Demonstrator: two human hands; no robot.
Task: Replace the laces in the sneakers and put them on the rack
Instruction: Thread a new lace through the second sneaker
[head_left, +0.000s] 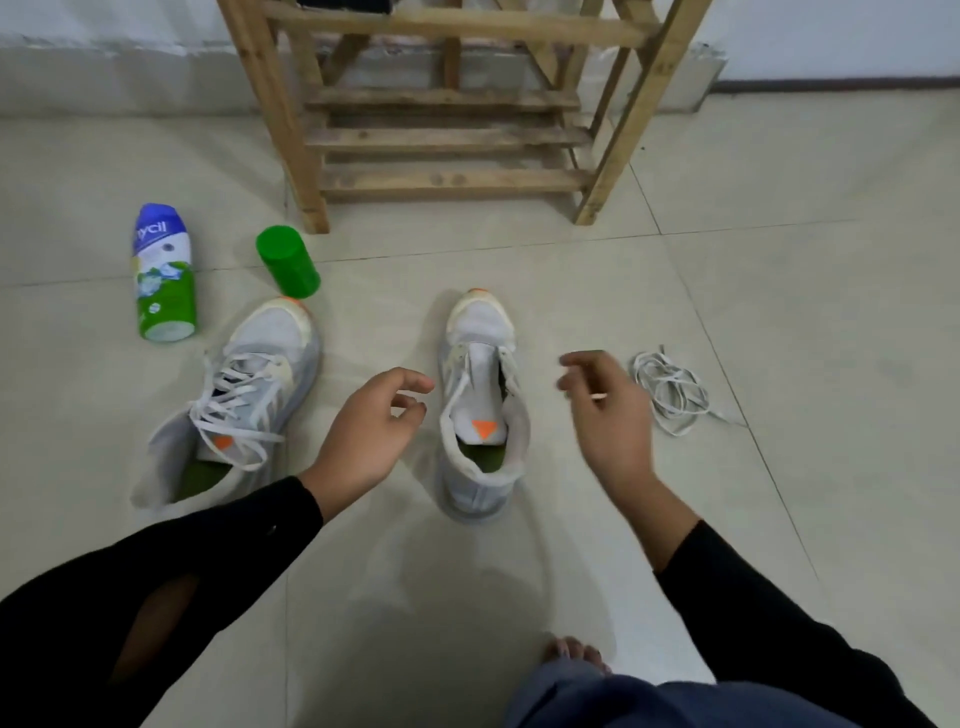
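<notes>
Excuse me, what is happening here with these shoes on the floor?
Someone sits on the floor with both hands hovering beside the middle sneaker, which shows no crossed lacing. The left hand holds nothing; something small and white shows at the right hand, unclear what. The laced sneaker stands further left, a loose lace lies to the right. Neither sneaker is on the wooden rack.

Pale tiled floor (779, 260) with thin dark joints — white wall (104, 21) behind, evenly lit.
</notes>
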